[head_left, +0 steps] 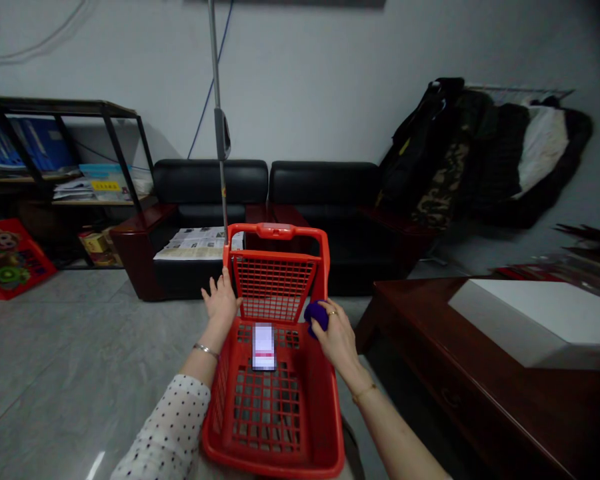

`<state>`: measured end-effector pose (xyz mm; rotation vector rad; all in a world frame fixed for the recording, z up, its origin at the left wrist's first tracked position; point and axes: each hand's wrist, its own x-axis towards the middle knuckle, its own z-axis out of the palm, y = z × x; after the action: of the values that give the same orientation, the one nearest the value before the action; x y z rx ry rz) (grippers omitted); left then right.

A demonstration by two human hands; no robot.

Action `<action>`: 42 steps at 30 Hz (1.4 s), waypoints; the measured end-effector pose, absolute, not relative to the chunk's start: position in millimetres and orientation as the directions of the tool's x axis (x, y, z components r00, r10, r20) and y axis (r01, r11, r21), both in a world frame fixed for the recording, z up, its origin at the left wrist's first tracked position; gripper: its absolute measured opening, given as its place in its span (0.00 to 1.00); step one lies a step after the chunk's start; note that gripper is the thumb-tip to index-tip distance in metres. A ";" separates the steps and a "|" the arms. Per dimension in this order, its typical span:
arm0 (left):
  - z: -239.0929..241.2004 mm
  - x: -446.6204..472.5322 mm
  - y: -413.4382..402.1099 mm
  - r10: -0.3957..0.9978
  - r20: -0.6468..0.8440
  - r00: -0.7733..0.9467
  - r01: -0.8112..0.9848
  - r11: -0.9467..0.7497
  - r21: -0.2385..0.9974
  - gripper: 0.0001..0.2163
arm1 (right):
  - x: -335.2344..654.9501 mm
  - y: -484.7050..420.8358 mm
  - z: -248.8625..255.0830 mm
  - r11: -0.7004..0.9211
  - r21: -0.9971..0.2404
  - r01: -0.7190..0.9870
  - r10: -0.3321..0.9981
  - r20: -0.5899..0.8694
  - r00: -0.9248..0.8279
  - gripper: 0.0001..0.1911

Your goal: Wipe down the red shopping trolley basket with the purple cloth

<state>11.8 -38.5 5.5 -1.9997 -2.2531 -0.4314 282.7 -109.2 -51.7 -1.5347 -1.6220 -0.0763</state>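
A red plastic shopping basket (336, 413) with a grid floor and a raised handle frame stands in front of me. My left hand (221, 303) rests against its left side near the frame, fingers spread. On the right side, my right hand (337, 333) grips a bunched purple cloth (316, 316) against the frame's lower right part. Inside the basket lies a phone (264, 347) with a lit, blurred-out screen. A grey metal pole (216, 73) rises behind the frame's left corner; its lower end is hidden.
Two black sofas (325, 180) stand along the wall, newspaper (195, 244) on the left one. A dark wooden table (420, 320) bearing a white box (540, 320) is at right. Coats (440, 147) hang behind it. A shelf (115, 110) and red box (15, 257) stand left.
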 end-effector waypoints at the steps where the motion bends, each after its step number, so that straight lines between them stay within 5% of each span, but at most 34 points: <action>1: 5.6 11.8 -38.4 0.957 0.258 -0.132 0.985 0.097 0.143 0.44 | 286.5 -88.5 -46.3 0.230 -0.498 0.836 0.772 0.616 0.155 0.20; 8: 2.3 11.0 -34.8 0.958 0.260 -0.124 0.987 0.091 0.136 0.44 | 311.1 57.4 14.3 0.098 -0.529 0.843 0.709 0.631 0.314 0.22; 13: 1.3 12.2 -32.7 0.963 0.231 -0.139 0.982 0.105 0.156 0.46 | 326.1 100.9 37.2 0.046 -0.559 0.828 0.779 0.539 0.321 0.25; 20: 10.3 16.5 -38.2 0.963 0.186 -0.194 0.959 0.145 0.245 0.46 | 319.2 33.8 -4.2 0.241 -0.399 0.885 0.769 0.634 0.076 0.24; 29: 7.1 11.8 -37.3 0.968 0.176 -0.179 0.960 0.133 0.246 0.46 | 268.4 -164.3 -67.3 0.235 -0.454 0.859 0.807 0.584 0.088 0.22; 38: 9.2 14.2 -36.5 0.970 0.192 -0.152 0.963 0.102 0.249 0.46 | 281.9 -49.6 -10.3 0.121 -0.446 0.887 0.808 0.563 0.173 0.21; 42: 8.5 12.1 -35.1 0.963 0.190 -0.189 0.958 0.139 0.252 0.46 | 274.1 -66.0 -22.1 0.171 -0.400 0.900 0.823 0.560 0.092 0.21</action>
<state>12.1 -35.1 8.5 -2.0111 -2.3837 -0.5037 274.1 -66.0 -22.1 -1.6486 -1.7256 -0.1349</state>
